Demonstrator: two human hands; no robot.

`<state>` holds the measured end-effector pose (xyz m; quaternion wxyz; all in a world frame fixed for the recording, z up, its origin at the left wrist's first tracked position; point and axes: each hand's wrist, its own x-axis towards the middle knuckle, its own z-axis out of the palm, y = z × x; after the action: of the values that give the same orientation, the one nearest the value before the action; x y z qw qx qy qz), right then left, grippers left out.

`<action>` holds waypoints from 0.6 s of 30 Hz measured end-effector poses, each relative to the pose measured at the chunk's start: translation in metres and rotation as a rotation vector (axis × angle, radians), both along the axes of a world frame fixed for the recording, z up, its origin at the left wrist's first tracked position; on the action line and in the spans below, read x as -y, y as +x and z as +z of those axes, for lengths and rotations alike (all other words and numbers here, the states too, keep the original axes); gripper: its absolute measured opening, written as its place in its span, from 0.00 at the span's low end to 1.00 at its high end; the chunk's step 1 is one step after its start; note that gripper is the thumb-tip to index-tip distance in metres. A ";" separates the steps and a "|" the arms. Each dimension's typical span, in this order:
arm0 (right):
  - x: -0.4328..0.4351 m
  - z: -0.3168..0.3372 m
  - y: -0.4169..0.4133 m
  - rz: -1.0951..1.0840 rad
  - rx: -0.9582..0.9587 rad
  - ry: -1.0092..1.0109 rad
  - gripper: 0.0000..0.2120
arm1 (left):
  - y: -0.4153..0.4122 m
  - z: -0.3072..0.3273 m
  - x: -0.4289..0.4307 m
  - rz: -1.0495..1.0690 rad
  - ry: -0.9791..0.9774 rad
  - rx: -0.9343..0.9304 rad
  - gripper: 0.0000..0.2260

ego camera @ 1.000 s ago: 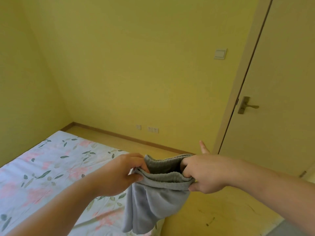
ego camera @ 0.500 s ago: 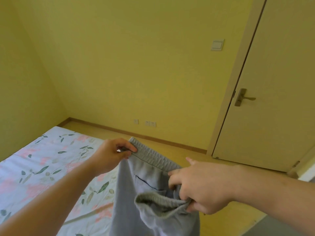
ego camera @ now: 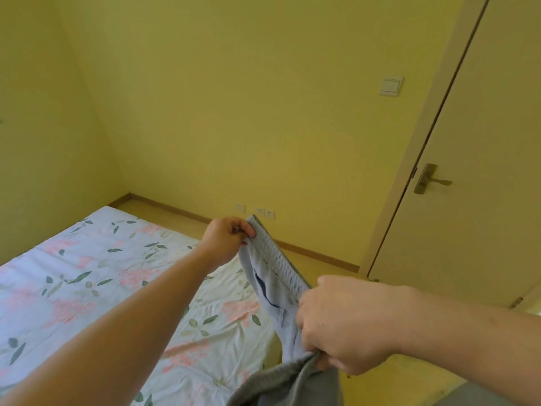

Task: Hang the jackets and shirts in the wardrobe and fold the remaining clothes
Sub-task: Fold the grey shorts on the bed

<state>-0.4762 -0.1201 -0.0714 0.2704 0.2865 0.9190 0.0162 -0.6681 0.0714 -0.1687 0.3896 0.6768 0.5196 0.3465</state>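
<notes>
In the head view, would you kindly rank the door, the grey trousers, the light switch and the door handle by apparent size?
1. door
2. grey trousers, which are close to the camera and partly cut off by the frame
3. door handle and light switch, which look too alike to rank

Light: bright, even, yellow-tinted throughout | shadows: faint, soft | focus: right hand [ego camera: 345, 326] slightly soft | edges: door frame [ego camera: 429, 112] bows
</notes>
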 end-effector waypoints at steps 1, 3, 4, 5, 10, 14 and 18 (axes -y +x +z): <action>-0.002 -0.001 0.002 -0.004 0.004 0.024 0.13 | 0.001 0.000 0.001 -0.009 0.000 0.001 0.18; -0.009 -0.002 0.008 -0.053 0.004 0.036 0.16 | -0.001 -0.001 0.004 -0.033 0.004 0.011 0.18; -0.012 -0.002 0.012 -0.091 -0.007 0.029 0.17 | -0.003 -0.002 0.005 -0.042 0.003 0.012 0.18; -0.016 -0.001 0.016 -0.127 -0.029 0.022 0.17 | -0.005 -0.004 0.007 -0.052 -0.001 0.009 0.17; -0.035 0.014 0.031 -0.305 -0.213 -0.019 0.17 | -0.016 -0.023 0.028 -0.167 -0.122 0.164 0.06; -0.046 0.023 0.035 -0.364 -0.290 -0.004 0.18 | -0.016 -0.035 0.053 -0.346 -0.324 0.288 0.36; -0.052 0.028 0.040 -0.424 -0.295 0.034 0.17 | -0.020 -0.037 0.072 -0.523 -0.214 0.250 0.44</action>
<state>-0.4360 -0.0680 -0.0432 0.1257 0.4765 0.8675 -0.0673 -0.6878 -0.0004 -0.2058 0.5956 0.6949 0.3093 0.2583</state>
